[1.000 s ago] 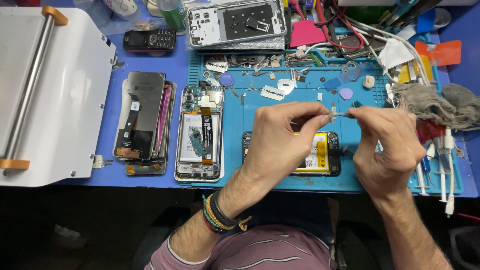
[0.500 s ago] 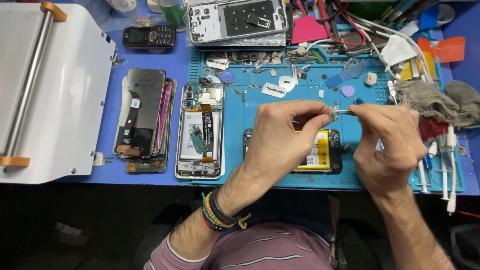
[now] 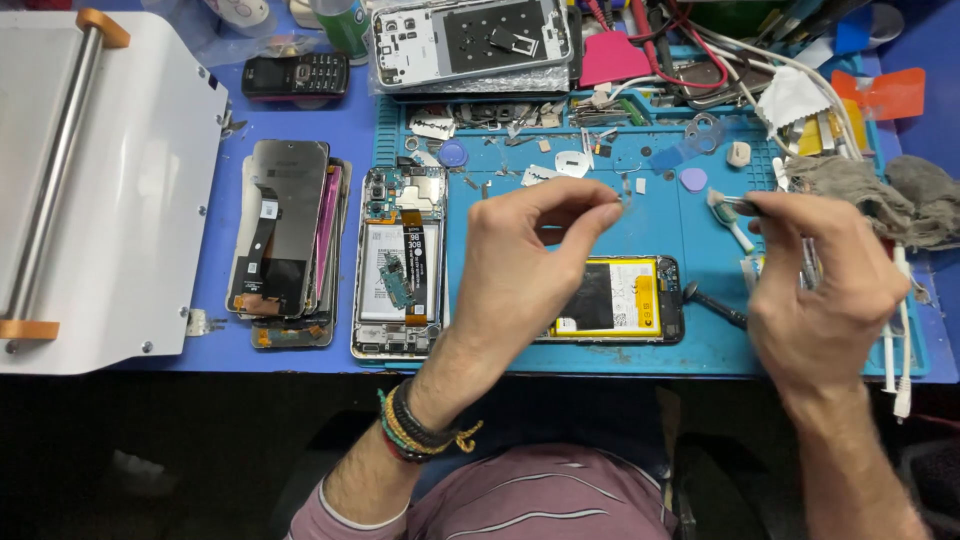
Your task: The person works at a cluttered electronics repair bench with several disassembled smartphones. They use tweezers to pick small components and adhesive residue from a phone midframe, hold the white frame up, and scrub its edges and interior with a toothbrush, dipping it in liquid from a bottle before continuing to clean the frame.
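Observation:
My left hand (image 3: 530,265) hovers over an opened phone with a yellow battery (image 3: 625,300) that lies on the blue work mat (image 3: 700,345). Its thumb and forefinger pinch a tiny part (image 3: 622,204), too small to identify. My right hand (image 3: 820,290) is off to the right, apart from the left, and grips metal tweezers (image 3: 735,204) whose tips point left. Below those tips a white and teal brush (image 3: 728,222) lies on the mat.
A second opened phone (image 3: 400,265) and a stack of screens (image 3: 285,240) lie to the left. A white machine (image 3: 110,190) fills the far left. Behind are a phone frame (image 3: 470,40), a keypad phone (image 3: 295,75), cables and loose parts. A grey cloth (image 3: 880,190) is right, a black screwdriver (image 3: 715,305) by the battery.
The hands met at the tiny part before. They have drawn apart: my right hand moved right with the tweezers, and my left hand stayed over the phone.

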